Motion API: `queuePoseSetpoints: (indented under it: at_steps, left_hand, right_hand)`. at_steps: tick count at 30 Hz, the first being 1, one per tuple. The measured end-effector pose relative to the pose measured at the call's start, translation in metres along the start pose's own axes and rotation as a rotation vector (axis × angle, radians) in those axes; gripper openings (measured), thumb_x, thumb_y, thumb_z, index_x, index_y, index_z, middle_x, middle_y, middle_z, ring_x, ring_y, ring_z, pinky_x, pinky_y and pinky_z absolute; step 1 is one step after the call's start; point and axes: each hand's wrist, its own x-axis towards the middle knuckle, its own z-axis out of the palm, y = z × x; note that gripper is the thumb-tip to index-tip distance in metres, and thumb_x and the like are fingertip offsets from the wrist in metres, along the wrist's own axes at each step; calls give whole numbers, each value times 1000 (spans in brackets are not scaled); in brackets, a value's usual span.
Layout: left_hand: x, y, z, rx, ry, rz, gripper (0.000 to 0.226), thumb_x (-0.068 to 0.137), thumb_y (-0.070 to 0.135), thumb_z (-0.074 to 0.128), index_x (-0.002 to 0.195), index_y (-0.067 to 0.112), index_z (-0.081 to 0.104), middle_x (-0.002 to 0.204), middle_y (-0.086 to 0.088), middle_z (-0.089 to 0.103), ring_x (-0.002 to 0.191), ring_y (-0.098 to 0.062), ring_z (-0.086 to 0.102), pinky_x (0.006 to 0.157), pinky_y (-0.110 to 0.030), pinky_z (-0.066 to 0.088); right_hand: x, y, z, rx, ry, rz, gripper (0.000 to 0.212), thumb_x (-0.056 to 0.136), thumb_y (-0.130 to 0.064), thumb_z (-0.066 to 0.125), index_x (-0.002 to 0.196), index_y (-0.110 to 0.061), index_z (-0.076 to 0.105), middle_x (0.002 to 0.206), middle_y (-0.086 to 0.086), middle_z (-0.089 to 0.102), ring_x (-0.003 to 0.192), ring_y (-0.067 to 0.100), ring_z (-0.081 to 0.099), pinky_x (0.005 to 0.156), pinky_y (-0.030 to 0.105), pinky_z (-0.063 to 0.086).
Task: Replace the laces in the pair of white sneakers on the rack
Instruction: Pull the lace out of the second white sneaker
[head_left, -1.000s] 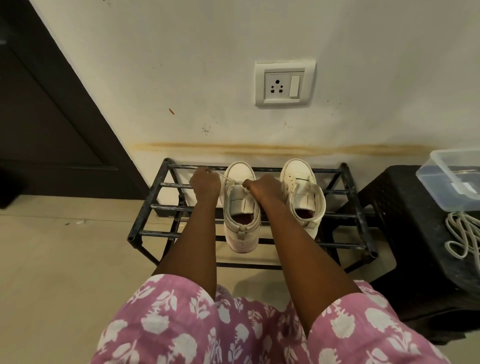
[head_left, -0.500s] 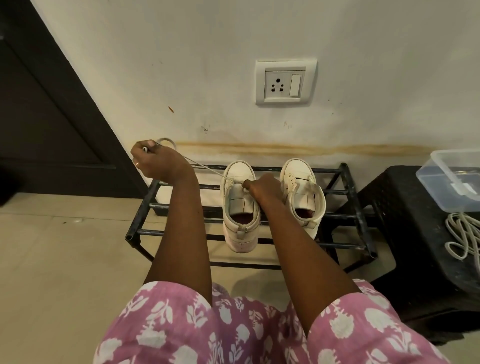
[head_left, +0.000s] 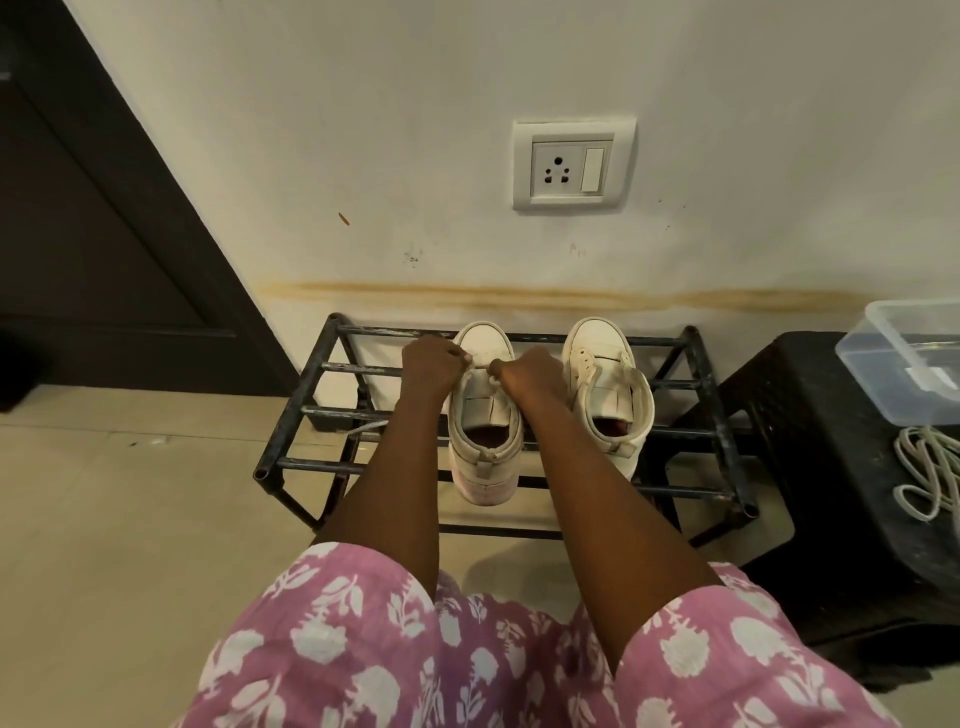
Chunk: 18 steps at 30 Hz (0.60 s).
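Note:
Two white sneakers stand side by side on a black metal rack (head_left: 291, 431), toes to the wall. My left hand (head_left: 432, 364) and my right hand (head_left: 530, 371) are both closed at the front eyelets of the left sneaker (head_left: 485, 421), pinching a white lace (head_left: 480, 364) that runs between them. A loose stretch of lace hangs down behind my left forearm near the rack bars. The right sneaker (head_left: 608, 395) stands untouched and shows no lace across its tongue.
A black stool (head_left: 810, 415) at the right carries a clear plastic box (head_left: 904, 358) and a coil of white laces (head_left: 930, 478). A dark door stands at the left. A wall socket (head_left: 571, 163) sits above the rack.
My left hand, which had pulled the lace out up and to the left, has come back down to the left sneaker's toe. My right hand has stayed at the eyelets.

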Motion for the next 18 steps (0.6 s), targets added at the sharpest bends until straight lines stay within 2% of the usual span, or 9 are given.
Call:
queuePoseSetpoints:
  at_steps: [3,5,8,11,15,17,18]
  left_hand:
    - [-1,-5,2,-21,16,-26,23,91,19,59,106,8,72,113,-8,69,110,-20,59,81,-18,31]
    - [-2,-7,1,-53,48,-48,21,89,18,61,103,7,73,110,-8,70,108,-20,60,78,-18,29]
    - [-5,-4,6,-86,86,-106,24,92,14,54,102,1,70,111,-14,68,108,-27,58,89,-28,35]
    - [-8,-4,9,-62,61,-184,30,96,13,44,109,-5,64,116,-21,62,112,-34,55,90,-35,40]
    - [-3,-17,0,15,114,-286,32,94,22,56,117,1,61,119,-14,61,114,-28,56,88,-31,48]
    - [0,-20,-7,-80,200,-402,33,95,23,54,119,0,59,121,-15,60,116,-28,55,90,-32,48]
    - [3,-22,-13,-226,314,-480,33,97,19,49,121,-2,57,124,-16,58,118,-29,53,93,-34,47]
  right_hand:
    - [-1,0,0,3,2,-7,37,82,-34,65,105,-6,59,110,13,63,99,30,61,68,30,40]
    - [-2,1,0,4,3,-10,37,82,-34,64,105,-5,59,110,13,63,99,31,61,68,30,40]
    - [-2,0,1,2,2,-9,37,82,-33,64,106,-6,59,111,13,63,99,30,61,68,30,40]
    - [-3,0,0,-2,6,0,37,82,-32,65,107,-6,59,111,12,63,100,30,61,69,30,40]
    - [-3,0,0,2,9,-1,34,82,-31,65,104,-6,60,110,12,63,97,29,61,67,29,40]
    - [-3,-1,0,1,10,-1,33,82,-31,65,103,-7,60,110,12,63,98,29,61,67,29,40]
    - [-3,-1,0,-2,15,1,33,82,-31,64,104,-7,60,110,12,63,98,29,61,68,29,40]
